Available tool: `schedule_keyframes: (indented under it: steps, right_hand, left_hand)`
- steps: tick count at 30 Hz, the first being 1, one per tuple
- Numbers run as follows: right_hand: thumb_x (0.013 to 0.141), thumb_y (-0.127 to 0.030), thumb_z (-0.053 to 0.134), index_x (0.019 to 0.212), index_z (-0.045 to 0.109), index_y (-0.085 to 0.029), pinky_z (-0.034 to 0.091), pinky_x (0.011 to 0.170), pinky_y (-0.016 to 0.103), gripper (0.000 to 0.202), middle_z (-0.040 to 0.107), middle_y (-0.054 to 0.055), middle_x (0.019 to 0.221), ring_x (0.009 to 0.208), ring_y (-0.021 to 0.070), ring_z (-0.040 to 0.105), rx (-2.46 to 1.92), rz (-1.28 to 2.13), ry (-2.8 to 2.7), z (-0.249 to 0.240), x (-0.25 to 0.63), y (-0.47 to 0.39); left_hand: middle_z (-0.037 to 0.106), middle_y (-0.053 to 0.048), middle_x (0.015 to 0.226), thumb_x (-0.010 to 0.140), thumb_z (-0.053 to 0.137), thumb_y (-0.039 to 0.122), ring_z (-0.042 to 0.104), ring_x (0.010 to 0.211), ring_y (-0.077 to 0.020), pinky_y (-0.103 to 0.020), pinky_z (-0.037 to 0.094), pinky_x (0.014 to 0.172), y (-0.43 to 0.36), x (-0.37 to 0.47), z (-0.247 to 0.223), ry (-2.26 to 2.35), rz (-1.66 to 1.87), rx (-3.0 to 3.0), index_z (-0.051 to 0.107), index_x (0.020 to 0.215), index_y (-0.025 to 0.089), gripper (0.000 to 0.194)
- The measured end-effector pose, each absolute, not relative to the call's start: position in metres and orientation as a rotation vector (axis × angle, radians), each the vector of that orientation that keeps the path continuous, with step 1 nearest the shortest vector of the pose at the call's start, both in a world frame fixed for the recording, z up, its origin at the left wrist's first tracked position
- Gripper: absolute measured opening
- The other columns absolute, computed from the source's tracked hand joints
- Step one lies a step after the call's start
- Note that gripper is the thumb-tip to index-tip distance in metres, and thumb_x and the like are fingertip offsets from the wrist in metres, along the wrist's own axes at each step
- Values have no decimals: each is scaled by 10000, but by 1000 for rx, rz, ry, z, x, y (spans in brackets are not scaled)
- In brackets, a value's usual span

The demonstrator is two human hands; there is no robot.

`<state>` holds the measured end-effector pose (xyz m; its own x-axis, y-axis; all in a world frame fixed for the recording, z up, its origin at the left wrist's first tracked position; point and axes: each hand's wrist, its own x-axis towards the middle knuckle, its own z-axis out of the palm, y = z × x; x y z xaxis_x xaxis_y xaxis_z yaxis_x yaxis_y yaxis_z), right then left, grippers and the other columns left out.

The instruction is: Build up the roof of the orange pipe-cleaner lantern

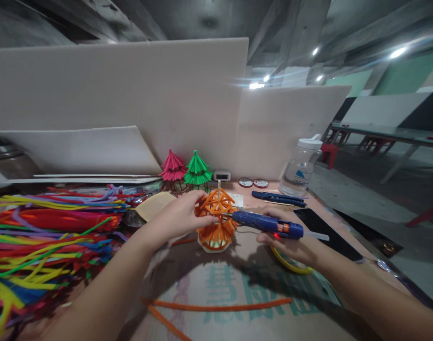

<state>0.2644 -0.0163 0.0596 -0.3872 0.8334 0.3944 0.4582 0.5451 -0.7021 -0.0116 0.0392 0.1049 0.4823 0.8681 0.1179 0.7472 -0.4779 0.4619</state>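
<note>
An orange tiered structure of fuzzy stems [218, 232] stands upright on a pale base, with a thin stick poking out of its top. My left hand [183, 215] holds its left side, fingers and thumb closed round the upper tier. In my right hand [287, 241] is a blue glue gun [262, 223] with a small red light, its nozzle at the structure's right side. A clear glue stick juts from the gun's rear. In front, an orange stem [223, 307] lies across the cardboard.
Colourful stems [53, 237] are heaped at the left. Behind stand a pink tiered piece [173, 166], a green one [198, 170] and a white board [148, 94]. A water bottle [297, 168], blue tool [278, 198] and black phone-like slab [326, 234] are at the right.
</note>
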Motion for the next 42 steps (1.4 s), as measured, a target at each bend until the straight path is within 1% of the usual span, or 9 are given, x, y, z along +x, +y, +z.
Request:
schedule_keyframes:
  steps: [5,11,16,25,31,36,39,42]
  right_hand:
    - [852,-490,664,916,583,-215,411,628,273,294,614,13,809,698,175,559,-1046,596,-2024,57,266,-13]
    - [853,-490,660,872,562,-211,402,612,263,296,592,1,774,675,163,536,-1053,586,-2055,59,264,-13]
    - [849,-502,661,858,561,-208,393,592,257,310,585,-4,748,650,155,522,-1069,594,-2049,60,263,-14]
    - [846,-507,666,919,603,-211,404,626,268,311,619,12,795,686,170,554,-1023,616,-2014,63,265,-15]
    - [851,-512,655,877,588,-212,404,640,271,309,603,8,776,690,172,553,-1075,648,-2010,63,264,-14]
    - [833,-507,669,847,574,-202,398,629,278,319,609,18,782,699,177,546,-1098,617,-2111,64,266,-12]
    - [817,-532,672,858,574,-206,427,632,281,343,613,5,749,680,174,561,-1083,776,-2033,65,271,-9]
    - [877,-524,592,841,613,-206,486,746,311,321,673,21,775,765,193,632,-1109,913,-1831,60,278,-1]
  left_hand:
    - [659,0,927,773,653,542,622,810,-209,-277,400,670,38,-11,106,1351,496,2372,585,1012,217,409]
    - [639,6,873,771,647,552,610,779,-206,-276,380,640,40,-10,109,1386,473,2387,586,1005,210,419]
    - [643,5,878,774,643,556,613,779,-206,-274,380,643,38,-10,108,1377,465,2372,583,1028,211,433]
    - [636,8,863,775,642,546,596,756,-201,-268,367,634,37,-10,111,1389,468,2373,573,952,215,382]
    - [627,17,851,775,648,530,584,742,-188,-263,361,624,37,-10,110,1381,479,2376,564,914,218,352]
    - [641,14,873,775,647,532,599,757,-192,-267,377,643,39,-11,108,1389,492,2360,574,950,218,367]
    - [650,10,888,772,646,526,608,766,-194,-267,390,656,40,-11,109,1387,500,2334,577,971,215,375]
    - [654,9,885,772,637,525,612,770,-196,-265,400,660,39,-12,112,1361,483,2327,584,982,213,380]
